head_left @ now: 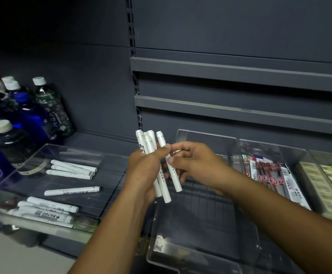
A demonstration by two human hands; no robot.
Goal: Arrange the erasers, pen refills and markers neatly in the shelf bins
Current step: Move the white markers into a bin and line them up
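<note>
Above the middle bin (200,224), the left hand (144,165) grips a bundle of white markers (150,144) and the right hand (192,161) pinches one marker (176,180) beside the bundle. Left of that bin lie loose markers (72,170); right of it, pen refills (270,175), then erasers (323,178).

Left hand (143,167): bare | left forearm (111,224): uncovered down to the frame edge | right hand (192,161): bare | right forearm (270,204): uncovered likewise | nails (171,160): seemingly trimmed short, though the light is dim
</note>
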